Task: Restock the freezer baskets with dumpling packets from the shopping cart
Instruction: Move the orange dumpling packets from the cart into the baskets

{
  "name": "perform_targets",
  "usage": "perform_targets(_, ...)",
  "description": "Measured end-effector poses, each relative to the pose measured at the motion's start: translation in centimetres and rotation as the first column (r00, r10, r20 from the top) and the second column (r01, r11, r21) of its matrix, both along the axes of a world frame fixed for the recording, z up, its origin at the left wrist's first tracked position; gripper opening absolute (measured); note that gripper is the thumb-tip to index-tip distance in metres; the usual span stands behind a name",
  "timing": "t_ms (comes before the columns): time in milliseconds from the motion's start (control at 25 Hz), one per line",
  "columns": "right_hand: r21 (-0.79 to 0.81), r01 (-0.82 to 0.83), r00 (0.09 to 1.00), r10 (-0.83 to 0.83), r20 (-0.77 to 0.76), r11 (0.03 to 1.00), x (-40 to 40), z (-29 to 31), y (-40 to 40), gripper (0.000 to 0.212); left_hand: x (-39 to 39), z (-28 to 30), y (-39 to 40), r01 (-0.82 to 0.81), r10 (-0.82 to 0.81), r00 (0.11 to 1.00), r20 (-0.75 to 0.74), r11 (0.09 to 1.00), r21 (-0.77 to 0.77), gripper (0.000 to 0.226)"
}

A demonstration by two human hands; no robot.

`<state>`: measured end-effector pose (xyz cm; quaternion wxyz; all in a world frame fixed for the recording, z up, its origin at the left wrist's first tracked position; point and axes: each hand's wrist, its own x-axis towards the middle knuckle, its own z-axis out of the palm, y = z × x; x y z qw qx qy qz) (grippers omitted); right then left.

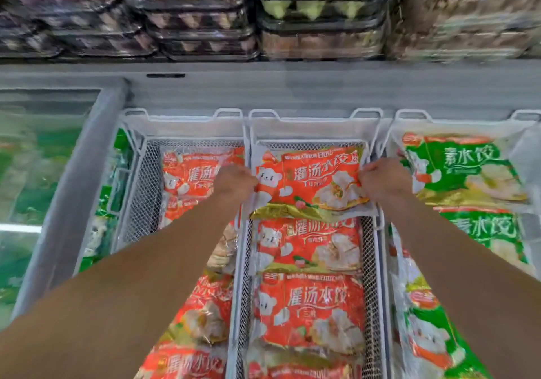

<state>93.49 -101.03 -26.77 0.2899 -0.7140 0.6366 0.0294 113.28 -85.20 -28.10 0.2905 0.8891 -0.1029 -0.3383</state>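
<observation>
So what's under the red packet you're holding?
The packet overlaps another red packet in the middle basket. Whatever lies under its far end is hidden.

Red packet (310,182) reads "灌汤水饺"; green packet (465,168) reads "素水饺".

left hand (234,184): bare, no glove | right hand (383,181): bare | forearms: unsleeved

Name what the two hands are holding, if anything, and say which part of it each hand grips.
A red packet: left hand on its left edge, right hand on its right edge.
</observation>
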Motion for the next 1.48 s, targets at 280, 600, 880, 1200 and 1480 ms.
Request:
perform_targets(280, 0.057, -0.126, 0.991, 0.128, -0.045, 0.99, 0.8, -1.3, -0.8, 0.03, 0.4, 0.4, -3.3, 0.237, -0.232, 0.971, -0.058, 0.966, 0.1, 0.016)
perform_targets(600, 0.097, -0.255, 0.966, 0.25, 0.064, 0.962, -1.4, 5.0, 5.0, 0.049, -2.4, 7.6, 2.5, 0.284, -0.29, 0.954, -0.079, 0.956, -0.076, 0.016)
perform_targets(880, 0.068, -0.299, 0.953, 0.294, 0.07, 0.952, -5.2, 14.1, 18.3, 0.045, -8.8, 15.2, 14.3, 0.462, -0.471, 0.88, -0.053, 0.878, -0.127, 0.035)
perform_targets(1200, -0.071, -0.183, 0.981, 0.178, -0.076, 0.98, -14.8, 18.9, 38.8, 0.036, -15.5, 19.4, 31.0, 0.606, -0.636, 0.772, 0.018, 0.727, -0.323, 0.018)
perform_targets(1480, -0.018, -0.095, 0.987, 0.092, -0.135, 0.995, -22.9, 17.7, 52.5, 0.037, -22.2, 18.4, 43.1, 0.733, -0.767, 0.639, 0.051, 0.588, -0.341, 0.026)
